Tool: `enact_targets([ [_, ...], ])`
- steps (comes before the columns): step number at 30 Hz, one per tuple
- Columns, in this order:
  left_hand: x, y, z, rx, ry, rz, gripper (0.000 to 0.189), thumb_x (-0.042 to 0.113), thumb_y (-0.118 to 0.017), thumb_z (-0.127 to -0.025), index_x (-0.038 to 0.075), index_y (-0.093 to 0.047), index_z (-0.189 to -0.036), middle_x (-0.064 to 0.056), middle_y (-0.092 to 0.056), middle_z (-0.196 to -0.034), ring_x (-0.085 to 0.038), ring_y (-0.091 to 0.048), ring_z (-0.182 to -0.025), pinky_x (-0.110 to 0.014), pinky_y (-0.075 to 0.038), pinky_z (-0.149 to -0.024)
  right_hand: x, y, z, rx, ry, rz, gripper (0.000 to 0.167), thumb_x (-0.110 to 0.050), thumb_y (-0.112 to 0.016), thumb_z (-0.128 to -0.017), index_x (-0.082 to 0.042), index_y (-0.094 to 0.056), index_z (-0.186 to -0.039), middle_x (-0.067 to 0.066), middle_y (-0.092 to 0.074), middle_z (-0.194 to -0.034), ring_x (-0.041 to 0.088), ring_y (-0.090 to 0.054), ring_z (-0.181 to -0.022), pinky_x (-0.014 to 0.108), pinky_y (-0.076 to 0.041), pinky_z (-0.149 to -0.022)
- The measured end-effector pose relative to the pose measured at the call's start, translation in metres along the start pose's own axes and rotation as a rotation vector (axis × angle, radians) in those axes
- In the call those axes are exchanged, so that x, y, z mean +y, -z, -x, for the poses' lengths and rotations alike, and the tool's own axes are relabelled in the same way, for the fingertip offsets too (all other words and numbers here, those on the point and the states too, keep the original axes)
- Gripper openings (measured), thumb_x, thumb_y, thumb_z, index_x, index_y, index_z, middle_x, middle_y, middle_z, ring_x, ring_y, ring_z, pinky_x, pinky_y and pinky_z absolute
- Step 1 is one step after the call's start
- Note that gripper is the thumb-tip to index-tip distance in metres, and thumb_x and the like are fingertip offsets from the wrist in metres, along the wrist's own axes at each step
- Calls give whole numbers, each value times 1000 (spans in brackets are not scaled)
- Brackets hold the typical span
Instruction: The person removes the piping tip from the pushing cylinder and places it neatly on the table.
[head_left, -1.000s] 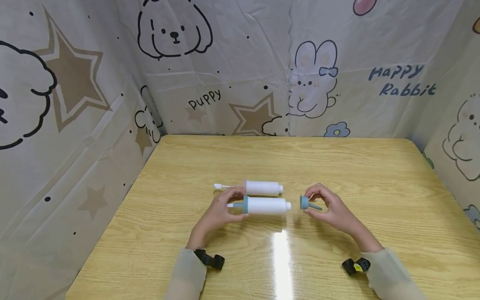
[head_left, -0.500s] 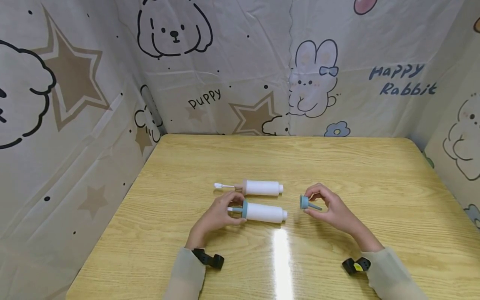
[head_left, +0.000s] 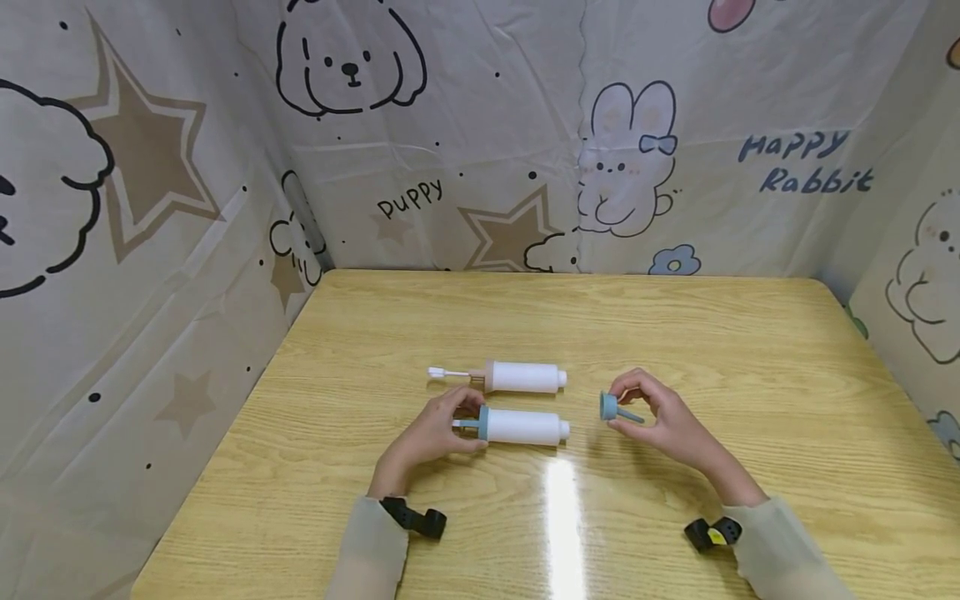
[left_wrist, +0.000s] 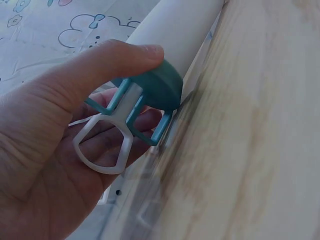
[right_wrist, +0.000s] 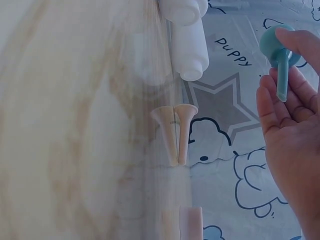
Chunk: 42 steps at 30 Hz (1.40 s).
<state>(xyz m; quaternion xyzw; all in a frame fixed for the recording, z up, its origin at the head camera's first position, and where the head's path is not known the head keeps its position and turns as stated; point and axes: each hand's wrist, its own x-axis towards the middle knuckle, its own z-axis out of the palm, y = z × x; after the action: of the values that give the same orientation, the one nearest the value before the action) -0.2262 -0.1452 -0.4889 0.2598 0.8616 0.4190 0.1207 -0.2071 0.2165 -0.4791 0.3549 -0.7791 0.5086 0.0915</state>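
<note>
My left hand (head_left: 431, 429) holds a white syringe (head_left: 523, 427), which lies low at the table surface with its tip pointing right. In the left wrist view, the thumb and fingers grip around its teal collar (left_wrist: 159, 86), and the white ring-handled plunger (left_wrist: 120, 106) sticks out toward the palm. My right hand (head_left: 663, 421) pinches a teal nozzle (head_left: 608, 406) with a wide cup and thin spout. The cup faces the syringe tip, with a gap between them. Behind lies a second white syringe (head_left: 525, 377) with a pinkish-beige collar, its plunger drawn out to the left.
The right wrist view shows a peach funnel-shaped nozzle (right_wrist: 185, 132) and a pink piece (right_wrist: 191, 223), cut off by the frame, on the table. The wooden table (head_left: 675, 325) ends at patterned cloth walls (head_left: 510, 150) at the back and sides.
My left hand has brought the teal-collared syringe down toward the table, slightly nearer to me and to the left, widening its gap from the nozzle. The right hand has stayed almost still.
</note>
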Motion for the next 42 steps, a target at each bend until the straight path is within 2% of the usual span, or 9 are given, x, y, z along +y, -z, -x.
enact_targets([
  [10,-1,0,0,0,8,5,55,19,-81,-81,4,-53,-126,-8,-59,-122,-23,-61,-115,-37,-52,-101,-2,0,0,-2,-12,-2,40,14,-72,-79,-4,-56,-112,4,-57,-105,5,-56,-94,19,-51,-83],
  [17,-1,1,1,7,22,14,58,20,-82,-80,6,-53,-127,-8,-59,-125,-24,-59,-118,-43,-51,-103,-3,1,0,-20,-53,-7,39,12,-71,-81,-6,-55,-111,2,-57,-106,4,-56,-96,21,-52,-84],
  [22,0,0,2,18,23,28,58,21,-82,-79,5,-53,-127,-9,-58,-126,-27,-57,-123,-46,-48,-106,-3,0,0,-15,-30,6,40,13,-72,-79,-5,-55,-112,4,-57,-106,4,-56,-96,21,-51,-83],
  [29,0,0,1,21,46,52,59,21,-82,-80,6,-52,-129,-7,-57,-128,-27,-53,-129,-44,-45,-111,-1,0,1,-2,7,3,42,14,-72,-77,-3,-56,-112,5,-57,-106,5,-56,-95,19,-50,-83],
  [35,1,0,2,32,33,46,59,22,-82,-80,6,-52,-129,-8,-56,-129,-29,-51,-132,-46,-43,-113,-1,-1,1,3,7,8,43,15,-73,-77,-3,-56,-112,5,-57,-106,5,-55,-95,18,-50,-83],
  [42,3,0,2,89,-17,56,57,23,-80,-82,5,-52,-128,-10,-56,-132,-31,-51,-132,-49,-41,-114,-2,-1,0,8,-8,20,42,14,-72,-78,-4,-57,-112,4,-58,-106,5,-56,-95,17,-49,-83],
])
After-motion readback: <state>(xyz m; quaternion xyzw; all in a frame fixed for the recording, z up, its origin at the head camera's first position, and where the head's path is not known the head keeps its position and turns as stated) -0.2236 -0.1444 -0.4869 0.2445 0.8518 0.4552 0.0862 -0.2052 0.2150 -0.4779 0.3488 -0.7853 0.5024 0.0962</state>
